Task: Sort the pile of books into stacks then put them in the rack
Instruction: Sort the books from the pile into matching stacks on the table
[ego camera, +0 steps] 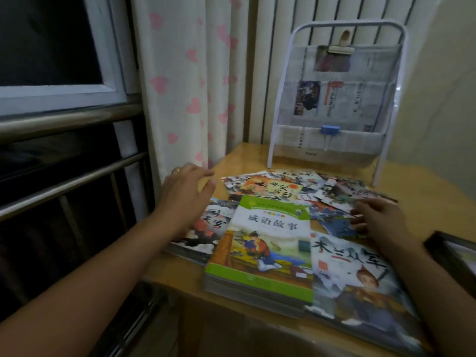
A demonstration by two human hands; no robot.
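A loose pile of picture books (pixel 291 191) lies spread over the wooden table (pixel 247 155). A thick green-covered book (pixel 265 243) tops a stack at the front centre. To its left lies a thin book (pixel 206 228) and to its right a grey-blue book (pixel 360 279). My left hand (pixel 185 191) hovers above the left thin book with its fingers spread, holding nothing. At the right, my right hand (pixel 376 215) rests its fingers on the scattered thin books. The white metal rack (pixel 337 99) stands at the back, lined with newspaper.
A heart-patterned curtain (pixel 190 86) hangs left of the table. A window with metal rails (pixel 64 124) fills the left side. A dark-framed object (pixel 453 256) sits at the table's right edge. A radiator stands behind the rack.
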